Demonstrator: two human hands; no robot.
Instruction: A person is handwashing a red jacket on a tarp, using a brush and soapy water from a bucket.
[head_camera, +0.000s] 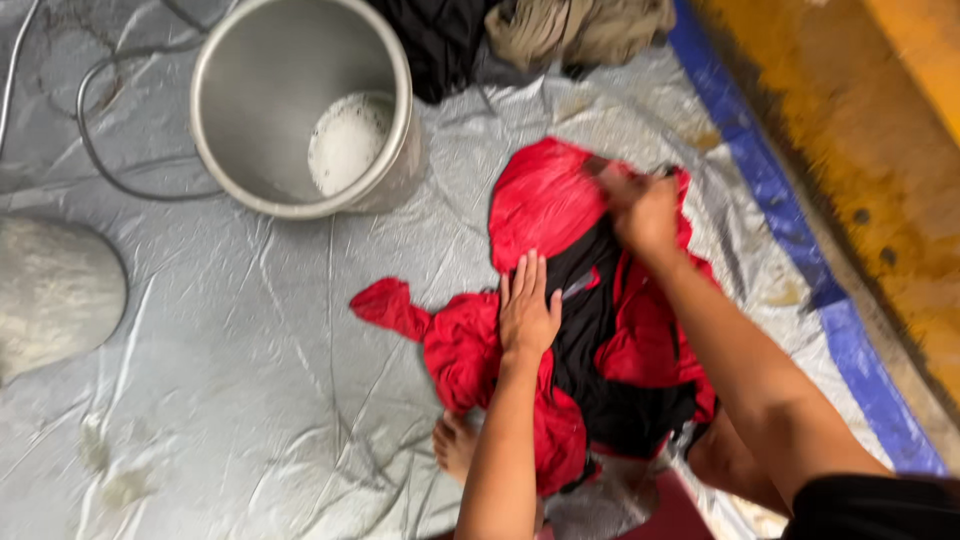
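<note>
Head view, one frame.

Item 1: red-and-black garment, one piece, spread over the silver plastic sheet at centre and centre-right of the frame. It looks wet and limp, so likely heavier than dry cloth, soft, without stiffness, and clingy rather than slippery. It would bunch wherever gripped; the loose red edges and the sleeve-like lobe at its left end seem the easiest places to take hold. Not fragile.

Item 2: left hand, one, lying flat on the garment's middle, fingers extended and close together, pressing down rather than gripping.

Item 3: right hand, one, at the garment's upper edge, blurred. The fingers appear curled into the red cloth, bunching it, though the exact grip cannot be told.

Item 4: metal pot, one, upper left of centre, with white foam at its bottom.

Item 5: dark and tan clothes, a heap at the top edge; the count is unclear.

Item 6: grey rounded object, one, at the left edge.

Item 7: bare foot, one visible, bottom centre, beside the garment.

Item 8: hose, one, looping at upper left.
</note>
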